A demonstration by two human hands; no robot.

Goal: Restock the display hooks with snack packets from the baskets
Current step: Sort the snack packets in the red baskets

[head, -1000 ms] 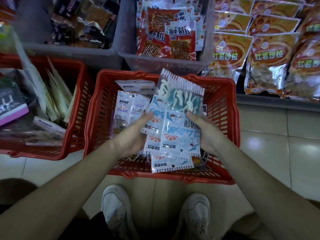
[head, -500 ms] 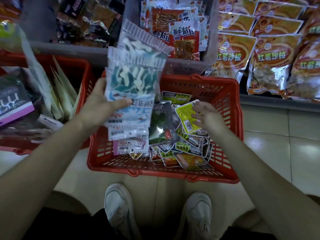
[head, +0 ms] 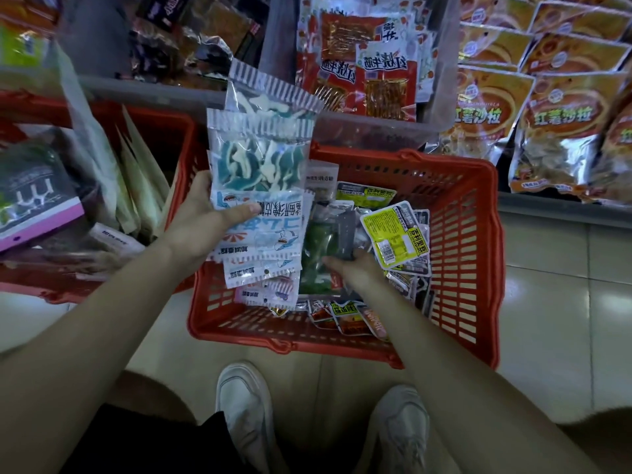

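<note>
While left hand (head: 198,227) clamps stack (head: 260,186) (thumb across front), right hand (head: 359,271) touches dark packet (head: 343,234) in basket (head: 478,268); finger closure indiscernible.

Left hand (head: 196,227) pinches packets (head: 260,186), thumb in front; right hand (head: 359,270) reaches down, fingers (head: 337,262) apparently curled.

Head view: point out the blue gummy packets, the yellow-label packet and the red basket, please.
blue gummy packets (head: 260,165), head view, on the clear window of the front packet.
yellow-label packet (head: 393,234), head view, on the middle of its yellow label.
red basket (head: 460,261), head view, on its right slotted wall.
</note>
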